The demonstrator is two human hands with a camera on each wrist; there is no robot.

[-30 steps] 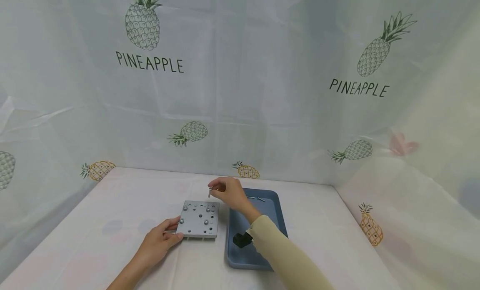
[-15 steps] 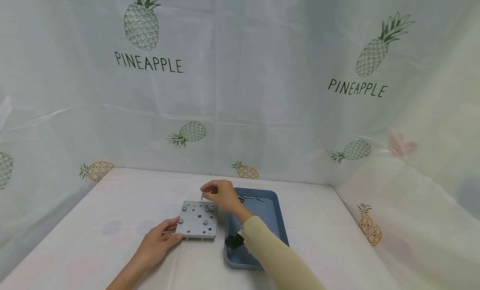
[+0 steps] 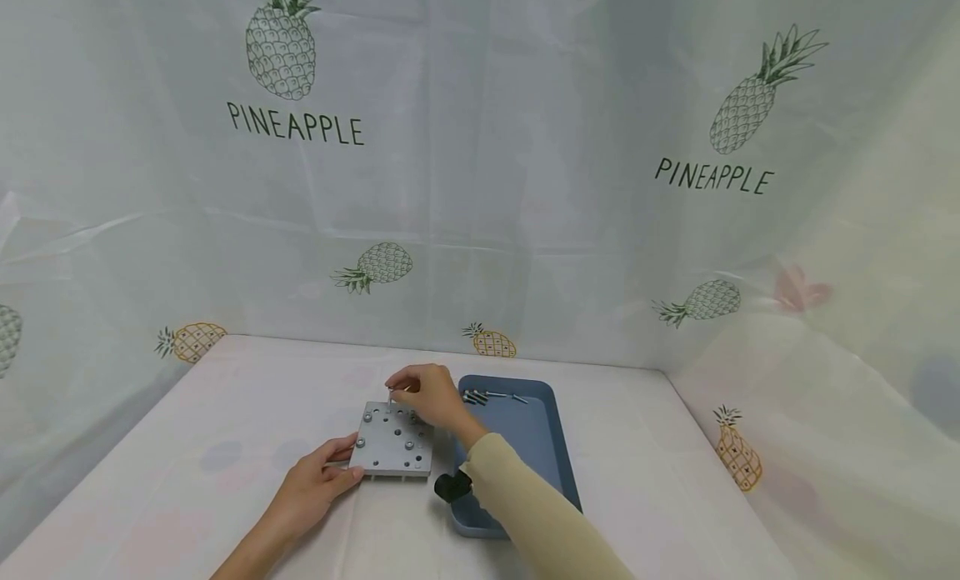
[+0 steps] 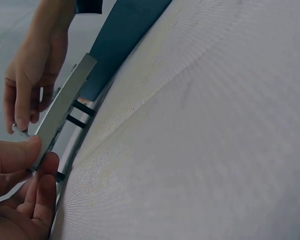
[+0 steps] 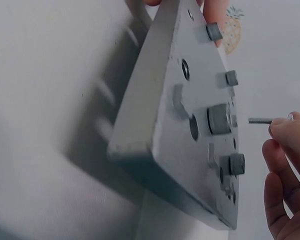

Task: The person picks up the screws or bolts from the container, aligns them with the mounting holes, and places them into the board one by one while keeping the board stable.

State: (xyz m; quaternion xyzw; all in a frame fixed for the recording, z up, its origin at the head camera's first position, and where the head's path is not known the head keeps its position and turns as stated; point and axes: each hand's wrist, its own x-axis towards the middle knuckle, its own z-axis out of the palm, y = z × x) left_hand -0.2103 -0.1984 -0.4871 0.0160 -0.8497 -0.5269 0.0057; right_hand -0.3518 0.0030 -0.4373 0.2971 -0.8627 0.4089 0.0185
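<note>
A square metal plate (image 3: pixel 384 448) with several holes is held at its near left edge by my left hand (image 3: pixel 315 484), thumb on top and fingers curled below. Several socket-head screws (image 5: pixel 220 119) stand in the plate, and their shanks (image 4: pixel 80 121) stick out underneath. My right hand (image 3: pixel 429 397) pinches a small screw (image 5: pixel 260 120) between thumb and fingertips over the plate's far edge. In the right wrist view its shank points at the plate's face, with a gap between them. The fingers partly hide the screw's head.
Right of the plate lies a blue tray (image 3: pixel 525 455). Several loose screws (image 3: pixel 476 397) lie at its far end. A black camera mount (image 3: pixel 452 486) on the right wrist hangs over the tray's left rim. A pineapple-print curtain (image 3: pixel 480 188) rises behind the white-covered table (image 3: pixel 622 447).
My right hand has moved left and slightly down with the screw, from beside the plate's far right corner to over its far edge. Screws in the tray have come into view. The left hand keeps its hold.
</note>
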